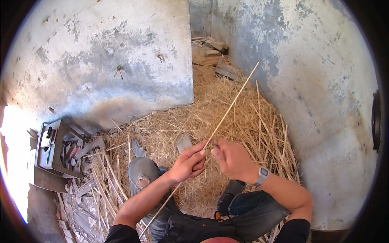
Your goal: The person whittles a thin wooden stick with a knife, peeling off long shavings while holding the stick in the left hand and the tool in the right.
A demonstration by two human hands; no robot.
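A long, thin, pale strip (231, 106), like split bamboo or cane, slants from the upper right down to the lower left, passing over my lap. My left hand (188, 163) is closed around its middle, the thumb pressed along it. Just to the right, my right hand (236, 160), with a grey watch (262, 175) on its wrist, is curled with the thumb bent beside the strip. Its fingertips come close to the strip; whatever they grip is hidden. My legs in torn jeans (142, 172) are folded below the hands.
Straw-like shavings (202, 103) cover the floor. More long strips (285, 150) lie along the right wall, others at the left. A small wooden cabinet (52, 148) with tools on it stands at the left. Wood blocks (216, 50) are piled behind the worn wall panel (121, 52).
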